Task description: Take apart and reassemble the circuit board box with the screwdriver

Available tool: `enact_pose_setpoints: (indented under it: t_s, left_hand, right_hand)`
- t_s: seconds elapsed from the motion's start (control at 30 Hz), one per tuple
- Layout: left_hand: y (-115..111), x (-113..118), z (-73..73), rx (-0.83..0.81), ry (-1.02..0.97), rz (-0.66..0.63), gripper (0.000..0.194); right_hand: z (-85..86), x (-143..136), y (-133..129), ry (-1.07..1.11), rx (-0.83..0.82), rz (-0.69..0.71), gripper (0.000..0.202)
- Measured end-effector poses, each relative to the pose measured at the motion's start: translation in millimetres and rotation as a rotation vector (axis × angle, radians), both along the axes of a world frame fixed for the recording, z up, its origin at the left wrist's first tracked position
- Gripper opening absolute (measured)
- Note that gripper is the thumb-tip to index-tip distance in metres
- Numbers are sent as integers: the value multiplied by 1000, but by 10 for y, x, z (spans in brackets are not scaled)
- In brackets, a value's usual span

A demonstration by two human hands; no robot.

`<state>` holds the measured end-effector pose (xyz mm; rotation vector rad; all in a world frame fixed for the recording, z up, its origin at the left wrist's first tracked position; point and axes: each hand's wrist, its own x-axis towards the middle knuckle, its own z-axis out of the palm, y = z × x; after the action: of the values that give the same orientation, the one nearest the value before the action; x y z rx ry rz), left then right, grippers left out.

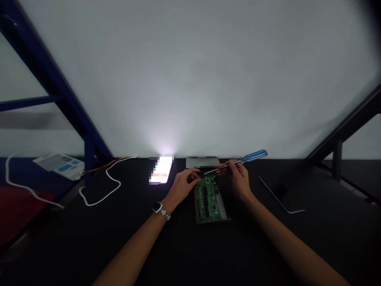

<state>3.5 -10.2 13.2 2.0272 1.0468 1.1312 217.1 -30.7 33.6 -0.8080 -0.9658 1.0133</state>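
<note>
A green circuit board [210,198] sits in a shallow metal casing [222,206] on the black table. My left hand [183,184], with a watch [157,207] on its wrist, is at the board's far left corner, thumb and fingers curled onto the edge. In my right hand [238,178] is a screwdriver [253,156] with a clear blue handle, gripped by its shaft. Its handle points up and right. The tip lies over the far end of the board; whether it touches anything there cannot be made out.
A brightly lit phone [162,170] is left of my hands. Behind the board lies a grey metal piece [202,162]. A bent metal strip [275,197] is on the right. White cable [114,192] and a white-and-blue card [61,165] are at left. A pale wall [223,79] rises behind.
</note>
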Motion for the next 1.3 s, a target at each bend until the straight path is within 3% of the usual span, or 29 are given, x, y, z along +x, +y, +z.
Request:
enact_pose_setpoints:
  t_s: [0.23, 0.7, 0.83, 0.93, 1.3]
  left_hand:
    - [-23, 32, 6, -39, -5, 20, 41]
    - [-32, 43, -9, -42, 5, 32, 44]
    - [1, 12, -33, 42, 60, 108, 26]
    - [13, -13, -42, 79, 111, 84, 10]
    - [-12, -8, 40, 179, 230, 28, 10]
  right_hand:
    - [113, -111, -47, -170, 12, 15, 31]
    - [198, -193, -83, -351, 115, 5, 27]
    - [228, -195, -63, -381, 104, -10, 29]
    - [248, -192, -48, -389, 92, 2, 30]
    - [382, -221, 5, -683, 136, -28, 38]
